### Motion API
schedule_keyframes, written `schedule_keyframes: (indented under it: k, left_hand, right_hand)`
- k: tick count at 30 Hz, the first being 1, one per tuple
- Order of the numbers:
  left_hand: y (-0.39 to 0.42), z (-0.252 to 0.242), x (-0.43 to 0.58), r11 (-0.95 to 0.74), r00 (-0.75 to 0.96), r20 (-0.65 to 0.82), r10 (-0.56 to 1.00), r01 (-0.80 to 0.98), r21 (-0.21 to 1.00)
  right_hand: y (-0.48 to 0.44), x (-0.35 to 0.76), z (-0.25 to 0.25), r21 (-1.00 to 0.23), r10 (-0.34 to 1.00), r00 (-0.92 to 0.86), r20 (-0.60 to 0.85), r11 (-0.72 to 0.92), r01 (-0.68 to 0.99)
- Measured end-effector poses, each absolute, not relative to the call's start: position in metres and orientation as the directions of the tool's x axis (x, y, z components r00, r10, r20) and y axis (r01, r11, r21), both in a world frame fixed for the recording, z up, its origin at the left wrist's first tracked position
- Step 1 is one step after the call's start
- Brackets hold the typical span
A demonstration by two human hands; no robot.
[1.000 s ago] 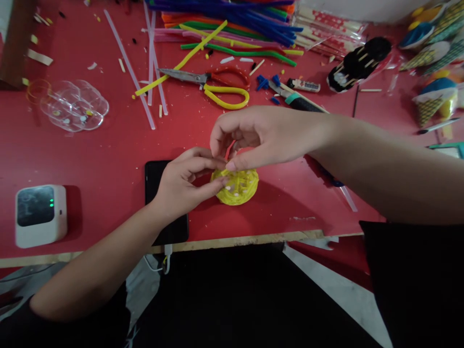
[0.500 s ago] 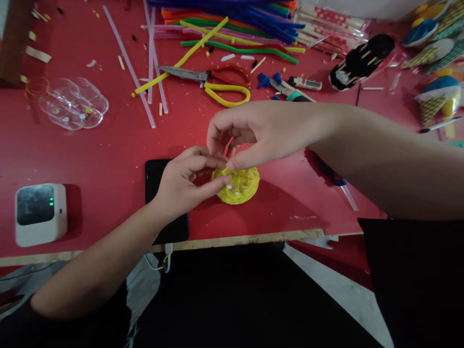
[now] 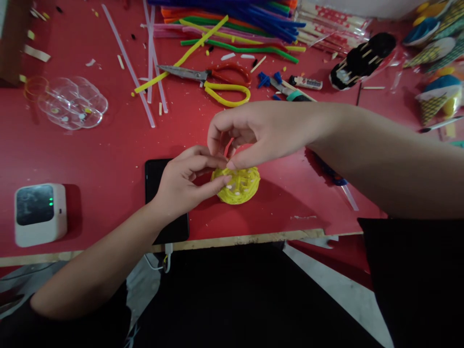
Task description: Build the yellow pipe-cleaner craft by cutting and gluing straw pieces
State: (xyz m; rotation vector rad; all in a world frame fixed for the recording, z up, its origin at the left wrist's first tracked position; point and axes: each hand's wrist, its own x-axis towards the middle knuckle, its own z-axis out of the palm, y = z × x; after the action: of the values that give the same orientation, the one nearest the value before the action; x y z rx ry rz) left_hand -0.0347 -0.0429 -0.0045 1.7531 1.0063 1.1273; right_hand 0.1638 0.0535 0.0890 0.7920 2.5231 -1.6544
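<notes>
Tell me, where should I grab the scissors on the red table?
Grab the scissors by the looped handles, one red, one yellow, coming from the right. The metal blades point left toward the clear sticks, and the handles lie flat on the red table with open space around them.

Bare forearms and hands, black short sleeves, black clothing.

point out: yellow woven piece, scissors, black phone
yellow woven piece (image 3: 241, 189): head view, on its woven front face.
scissors (image 3: 226, 90): head view, on the yellow handle loop.
black phone (image 3: 154, 179): head view, on its dark screen.
</notes>
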Motion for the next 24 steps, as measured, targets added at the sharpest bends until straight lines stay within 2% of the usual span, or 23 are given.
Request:
schedule_keyframes:
  k: [13,18,24]
  left_hand:
    - [-0.0437,-0.0046,-0.0355,-0.357,0.292,0.299,0.909,0.173,0.918]
    - [-0.0429,-0.0042,-0.0353,-0.348,0.294,0.287,0.912,0.179,0.92]
    - [-0.0442,-0.0046,-0.0356,-0.336,0.278,0.273,0.921,0.21,0.918]
  right_hand:
    - [0.0507,0.1644,0.0848,-0.861,0.445,-0.811,-0.38,0.151,0.486]
    - [0.0521,0.1657,0.0824,-0.882,0.422,-0.858,-0.292,0.229,0.412]
    - [0.0564,0.1692,0.0837,-0.891,0.366,-0.894,-0.258,0.267,0.366]
